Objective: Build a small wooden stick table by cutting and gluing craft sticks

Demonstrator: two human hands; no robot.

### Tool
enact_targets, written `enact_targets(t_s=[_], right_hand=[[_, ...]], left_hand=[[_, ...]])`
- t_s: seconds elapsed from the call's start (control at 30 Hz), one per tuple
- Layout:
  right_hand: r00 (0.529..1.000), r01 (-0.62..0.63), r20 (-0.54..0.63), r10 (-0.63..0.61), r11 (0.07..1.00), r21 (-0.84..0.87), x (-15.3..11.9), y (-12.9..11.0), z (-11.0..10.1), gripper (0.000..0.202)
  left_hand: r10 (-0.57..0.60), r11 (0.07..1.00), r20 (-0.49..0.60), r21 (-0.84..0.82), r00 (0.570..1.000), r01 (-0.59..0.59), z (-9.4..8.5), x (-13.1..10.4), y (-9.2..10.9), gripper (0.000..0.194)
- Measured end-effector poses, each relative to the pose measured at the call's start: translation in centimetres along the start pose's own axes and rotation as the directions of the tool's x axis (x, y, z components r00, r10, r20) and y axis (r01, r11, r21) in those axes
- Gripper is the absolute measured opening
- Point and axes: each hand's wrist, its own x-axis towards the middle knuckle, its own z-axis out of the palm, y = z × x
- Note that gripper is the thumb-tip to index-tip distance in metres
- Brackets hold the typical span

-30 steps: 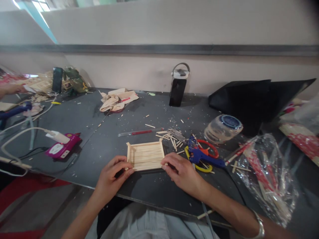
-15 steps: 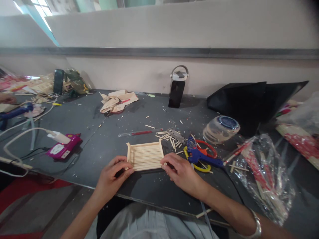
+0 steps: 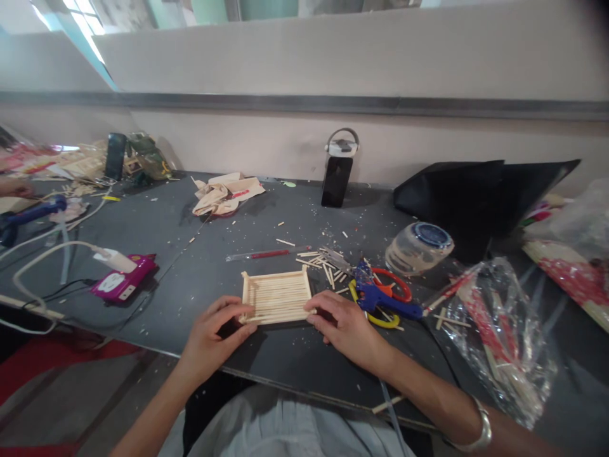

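Note:
A small rectangular tray of pale wooden sticks (image 3: pixel 278 295), with raised edges, lies on the dark table. My left hand (image 3: pixel 216 333) pinches its near left corner between thumb and fingers. At the near right corner, my right hand (image 3: pixel 340 327) grips the tray in the same way. Just beyond my right hand are a blue glue gun (image 3: pixel 387 301) and scissors with red and yellow handles (image 3: pixel 396 284). Short loose sticks (image 3: pixel 328 270) are scattered behind the tray.
A clear jar (image 3: pixel 419 247) and a plastic bag of sticks (image 3: pixel 504 343) lie to the right. A magenta power adapter (image 3: pixel 124 278) with cables is on the left. Crumpled cloth (image 3: pixel 226 193) and a propped phone (image 3: pixel 337 182) stand farther back. Another person's hand (image 3: pixel 16 187) shows far left.
The view has shifted slightly. Both hands remain at the tray's near corners, with the fingers closer against its front edge.

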Motion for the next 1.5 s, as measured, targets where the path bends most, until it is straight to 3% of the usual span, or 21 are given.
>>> enact_targets(t_s=[0.27, 0.7, 1.2, 1.37, 1.5], right_hand=[[1.000, 0.023, 0.005, -0.022, 1.000, -0.009, 0.0, 0.2, 0.1, 0.012], [1.000, 0.030, 0.008, -0.030, 0.999, -0.026, 0.0, 0.0, 0.0, 0.012], [0.999, -0.049, -0.014, 0.052, 0.987, 0.153, -0.1, -0.1, 0.4, 0.010], [0.998, -0.062, -0.003, 0.065, 0.965, 0.253, 0.5, -1.6, -1.3, 0.041], [0.999, 0.007, -0.040, 0.009, 0.925, 0.381, 1.5, -4.6, -4.6, 0.056]], left_hand=[[0.045, 0.998, -0.012, -0.035, 0.999, -0.045, 0.1, -0.1, -0.1, 0.008], [0.001, 0.998, 0.027, -0.067, 1.000, 0.001, 0.1, -0.1, -0.2, 0.006], [-0.055, 0.992, -0.009, -0.110, 0.998, 0.054, 0.2, -0.3, 0.0, 0.009], [-0.168, 0.976, -0.053, -0.151, 0.984, 0.158, -1.4, 0.8, 1.7, 0.028], [-0.309, 0.873, -0.029, -0.404, 0.951, 0.272, -4.2, 3.0, 4.9, 0.047]])
